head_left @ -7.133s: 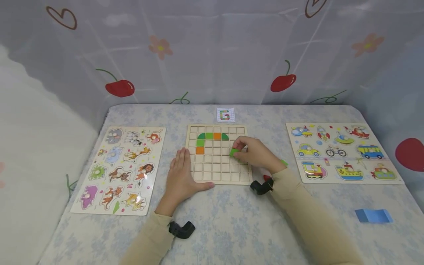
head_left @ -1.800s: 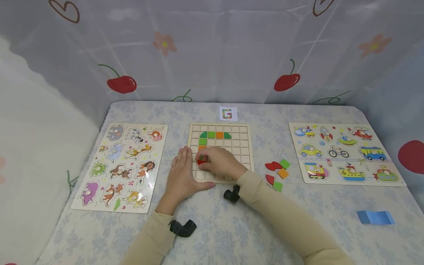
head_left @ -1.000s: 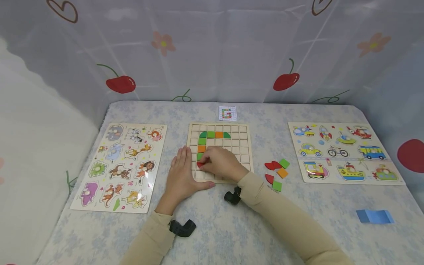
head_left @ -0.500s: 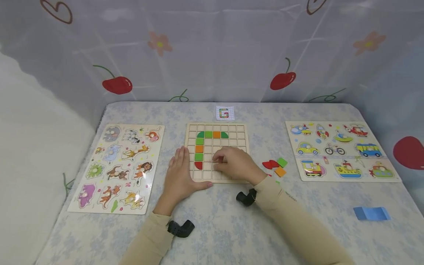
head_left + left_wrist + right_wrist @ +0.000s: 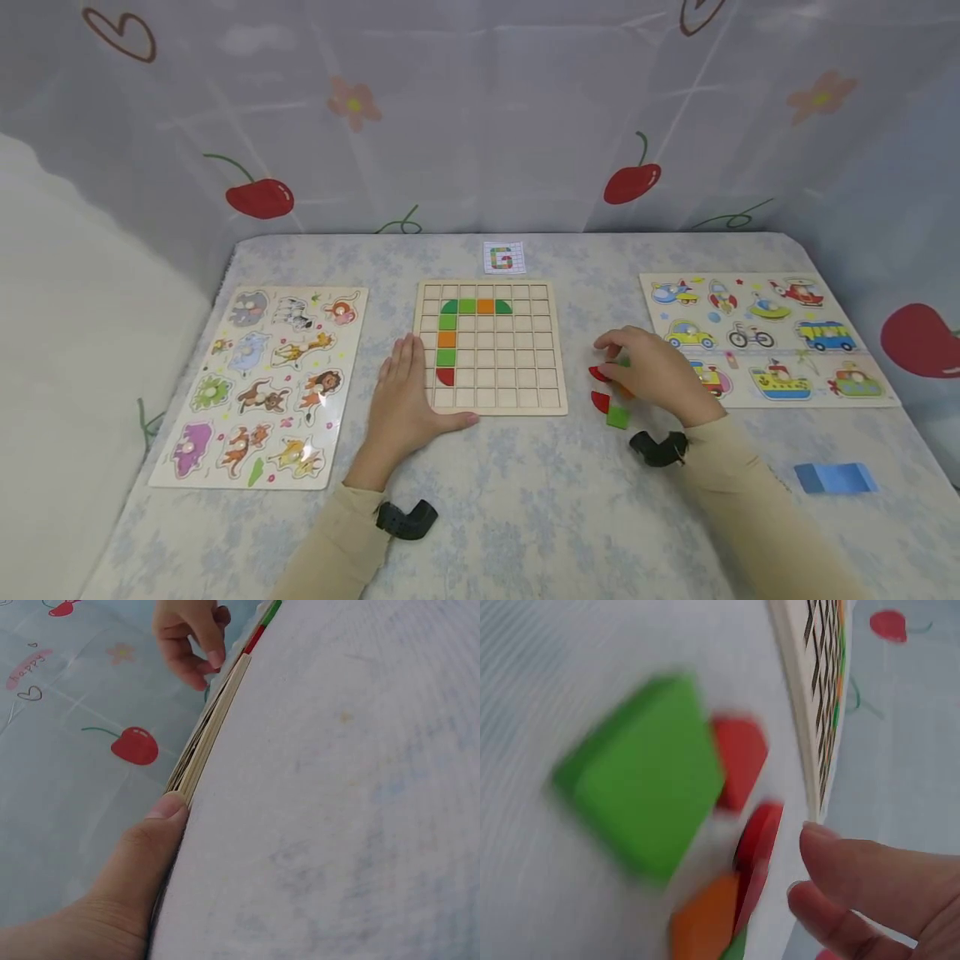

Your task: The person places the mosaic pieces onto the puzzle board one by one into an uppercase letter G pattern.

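A wooden grid board (image 5: 517, 358) lies mid-table, bearing green, orange and red tiles in an upside-down L along part of its top and left. Its lowest tile is a red quarter-round (image 5: 446, 377). My left hand (image 5: 400, 400) rests against the board's left side with straight fingers, the thumb at the near edge. Over the loose tiles right of the board hovers my right hand (image 5: 660, 375), thumb and fingers parted, near a red tile (image 5: 759, 836). Below it lie another red tile (image 5: 600, 402) and a green square (image 5: 618, 417). An orange tile (image 5: 705, 919) is partly hidden by the hand in the head view.
An animal puzzle board (image 5: 258, 387) lies on the left, a vehicle puzzle board (image 5: 772, 342) on the right. Behind the grid board sits a small pattern card (image 5: 504, 258). A blue block-like piece (image 5: 836, 478) lies at the right front.
My right hand set a green and a red tile into the board's left column, let go, and moved right to the loose tiles. The left hand stays at the board.
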Tool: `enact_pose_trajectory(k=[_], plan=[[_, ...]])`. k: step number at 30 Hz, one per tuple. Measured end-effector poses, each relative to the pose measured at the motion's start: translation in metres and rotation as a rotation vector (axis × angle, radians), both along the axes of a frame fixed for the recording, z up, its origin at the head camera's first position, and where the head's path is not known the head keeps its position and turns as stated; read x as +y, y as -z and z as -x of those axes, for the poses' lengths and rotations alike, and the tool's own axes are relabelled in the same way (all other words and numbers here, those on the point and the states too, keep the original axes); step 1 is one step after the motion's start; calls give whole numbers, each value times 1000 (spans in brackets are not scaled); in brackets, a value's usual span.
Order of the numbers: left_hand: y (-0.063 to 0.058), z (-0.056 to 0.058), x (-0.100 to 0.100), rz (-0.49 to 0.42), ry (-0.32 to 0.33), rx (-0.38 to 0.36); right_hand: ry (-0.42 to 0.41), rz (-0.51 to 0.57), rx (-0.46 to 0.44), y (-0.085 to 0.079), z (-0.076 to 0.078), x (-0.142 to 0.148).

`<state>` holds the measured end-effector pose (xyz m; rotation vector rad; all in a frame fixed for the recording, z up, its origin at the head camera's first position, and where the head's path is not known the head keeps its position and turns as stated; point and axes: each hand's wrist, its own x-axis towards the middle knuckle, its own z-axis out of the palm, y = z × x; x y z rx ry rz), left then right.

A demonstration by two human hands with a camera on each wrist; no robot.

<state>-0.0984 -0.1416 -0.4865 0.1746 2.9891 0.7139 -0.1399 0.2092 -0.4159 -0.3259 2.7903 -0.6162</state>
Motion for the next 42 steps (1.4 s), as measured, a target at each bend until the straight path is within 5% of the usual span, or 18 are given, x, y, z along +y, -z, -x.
enact_pose_trajectory(k=[9,26,36,42], plan=[[-1,-1,-2,2,2,20,74,-111,-69,-1,-1,29],[1,-1,-2,1,-1,23,80,-62,-103,1,2,35],[0,-1,-1,-11,1,23,77,52,-133,-2,1,30],[0,-1,0,-15,1,12,69,178,-109,-5,7,-5]])
